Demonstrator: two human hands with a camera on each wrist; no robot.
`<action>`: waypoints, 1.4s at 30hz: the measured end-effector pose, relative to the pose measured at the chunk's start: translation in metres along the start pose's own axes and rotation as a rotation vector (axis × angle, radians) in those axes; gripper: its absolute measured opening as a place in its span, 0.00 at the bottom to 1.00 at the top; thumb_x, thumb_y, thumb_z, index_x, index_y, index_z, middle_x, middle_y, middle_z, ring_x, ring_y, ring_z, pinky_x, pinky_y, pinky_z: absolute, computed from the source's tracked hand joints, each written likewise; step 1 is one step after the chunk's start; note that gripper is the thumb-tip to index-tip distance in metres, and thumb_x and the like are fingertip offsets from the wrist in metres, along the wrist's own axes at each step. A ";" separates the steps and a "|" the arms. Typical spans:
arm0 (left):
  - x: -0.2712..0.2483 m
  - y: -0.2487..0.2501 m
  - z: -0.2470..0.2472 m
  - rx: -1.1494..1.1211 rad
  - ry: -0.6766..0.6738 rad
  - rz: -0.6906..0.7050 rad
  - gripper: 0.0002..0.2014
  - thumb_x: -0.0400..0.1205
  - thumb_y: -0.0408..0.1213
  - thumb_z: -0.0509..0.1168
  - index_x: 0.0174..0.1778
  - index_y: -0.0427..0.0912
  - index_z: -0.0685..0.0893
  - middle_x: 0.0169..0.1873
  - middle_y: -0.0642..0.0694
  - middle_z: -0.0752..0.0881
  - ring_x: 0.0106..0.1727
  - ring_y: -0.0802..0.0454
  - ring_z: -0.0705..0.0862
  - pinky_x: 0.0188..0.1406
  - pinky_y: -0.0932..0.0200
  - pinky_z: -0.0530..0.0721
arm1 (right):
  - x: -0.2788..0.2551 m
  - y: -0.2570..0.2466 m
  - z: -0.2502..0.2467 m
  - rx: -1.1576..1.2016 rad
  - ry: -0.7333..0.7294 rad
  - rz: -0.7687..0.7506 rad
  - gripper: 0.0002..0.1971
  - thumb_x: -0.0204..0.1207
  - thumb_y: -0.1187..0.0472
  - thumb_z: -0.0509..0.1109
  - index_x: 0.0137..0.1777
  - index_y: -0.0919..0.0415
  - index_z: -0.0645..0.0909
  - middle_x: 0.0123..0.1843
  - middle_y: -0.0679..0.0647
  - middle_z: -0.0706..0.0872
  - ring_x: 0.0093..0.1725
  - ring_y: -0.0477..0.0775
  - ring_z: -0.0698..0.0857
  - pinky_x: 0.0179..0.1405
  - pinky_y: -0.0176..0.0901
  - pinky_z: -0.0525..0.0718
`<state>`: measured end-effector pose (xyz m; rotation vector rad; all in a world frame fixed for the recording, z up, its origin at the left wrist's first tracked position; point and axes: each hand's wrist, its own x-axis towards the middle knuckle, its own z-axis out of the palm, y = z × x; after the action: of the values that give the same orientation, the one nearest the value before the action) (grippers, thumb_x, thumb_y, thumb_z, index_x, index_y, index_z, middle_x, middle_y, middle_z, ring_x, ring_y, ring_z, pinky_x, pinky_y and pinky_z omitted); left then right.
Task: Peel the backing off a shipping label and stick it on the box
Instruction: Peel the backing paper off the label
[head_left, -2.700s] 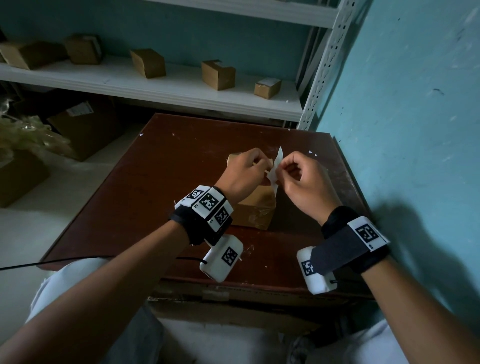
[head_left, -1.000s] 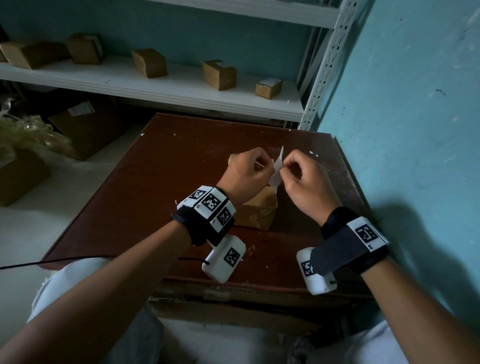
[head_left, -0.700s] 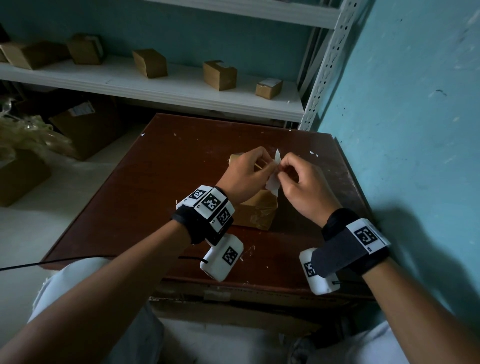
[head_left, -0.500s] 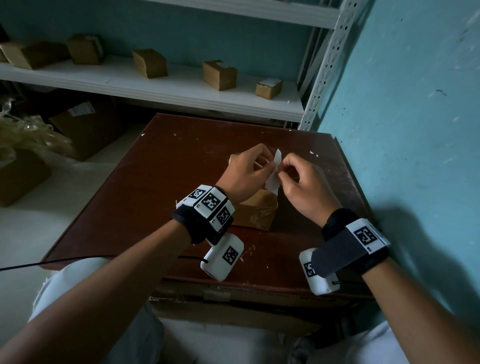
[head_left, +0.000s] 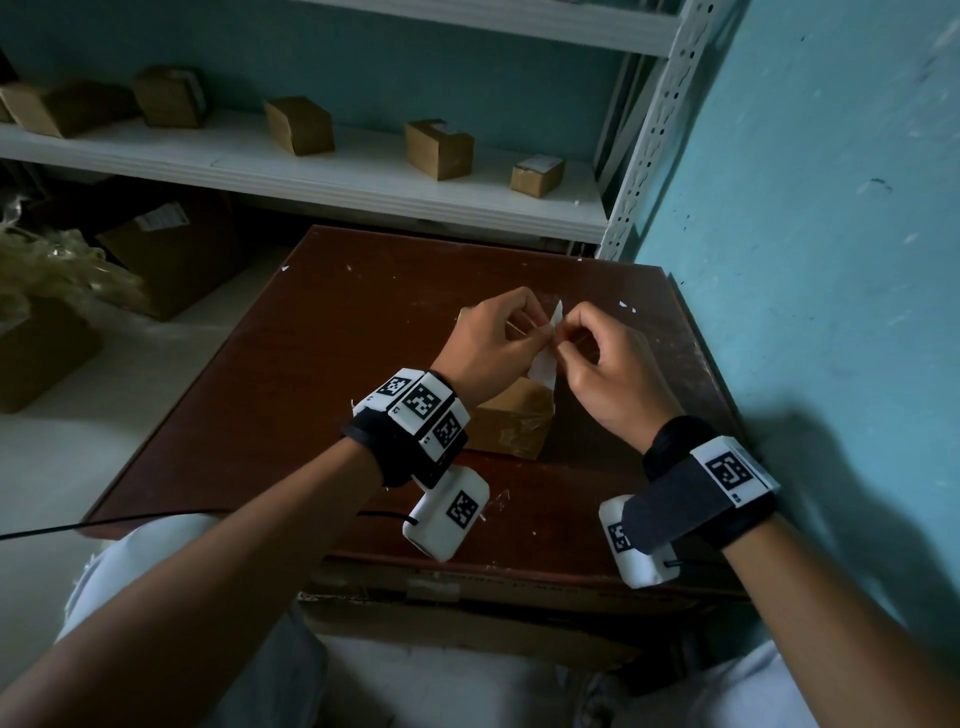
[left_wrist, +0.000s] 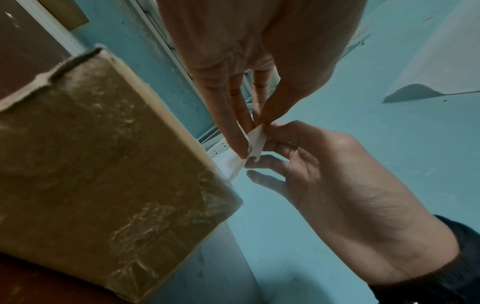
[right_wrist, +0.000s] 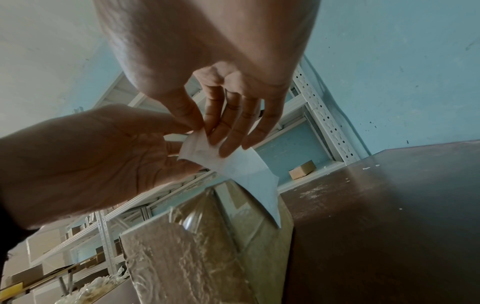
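A small white shipping label (head_left: 544, 366) hangs upright between both hands, just above a taped brown cardboard box (head_left: 511, 428) on the dark red table (head_left: 291, 395). My left hand (head_left: 537, 328) pinches the label's upper edge with thumb and fingertips (left_wrist: 240, 142). My right hand (head_left: 565, 340) pinches the same edge from the other side, its fingers (right_wrist: 223, 142) lying on the paper. In the right wrist view the label (right_wrist: 244, 168) droops with its lower corner over the box (right_wrist: 202, 253). In the left wrist view the label (left_wrist: 255, 139) looks folded or split at the pinch, beside the box (left_wrist: 98, 168).
A blue wall (head_left: 805, 260) stands close along the table's right side. Behind the table a white shelf (head_left: 322, 179) carries several small cardboard boxes. Larger cartons (head_left: 171, 254) and crumpled plastic (head_left: 57, 270) lie on the floor at left. A black cable (head_left: 104, 525) crosses the table's near-left edge.
Both hands stay together over the box, working at the label's top edge. Less of the label now sticks up above the fingers than before. The box has not moved.
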<state>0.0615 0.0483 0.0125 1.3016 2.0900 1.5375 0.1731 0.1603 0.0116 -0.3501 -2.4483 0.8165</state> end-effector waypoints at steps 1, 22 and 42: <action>0.000 0.000 0.000 -0.006 -0.002 -0.004 0.04 0.83 0.37 0.66 0.48 0.41 0.82 0.43 0.47 0.86 0.42 0.53 0.88 0.39 0.54 0.91 | 0.000 0.000 0.000 0.003 -0.001 -0.006 0.03 0.81 0.63 0.65 0.48 0.61 0.79 0.43 0.46 0.82 0.45 0.43 0.82 0.46 0.42 0.84; 0.002 -0.002 0.002 -0.084 0.006 -0.058 0.03 0.84 0.34 0.64 0.47 0.40 0.81 0.49 0.43 0.85 0.49 0.48 0.88 0.46 0.45 0.91 | 0.001 -0.001 -0.001 -0.009 0.012 0.024 0.04 0.82 0.64 0.64 0.45 0.63 0.77 0.40 0.52 0.81 0.39 0.44 0.79 0.35 0.35 0.78; 0.003 0.001 0.000 -0.121 0.024 -0.089 0.03 0.85 0.34 0.63 0.46 0.43 0.81 0.49 0.42 0.85 0.49 0.44 0.87 0.48 0.40 0.89 | 0.004 0.000 -0.002 0.050 0.045 0.093 0.03 0.79 0.65 0.67 0.44 0.64 0.80 0.46 0.55 0.80 0.44 0.43 0.78 0.45 0.30 0.75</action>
<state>0.0608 0.0505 0.0141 1.1395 2.0060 1.6209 0.1711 0.1622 0.0146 -0.4611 -2.3806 0.8979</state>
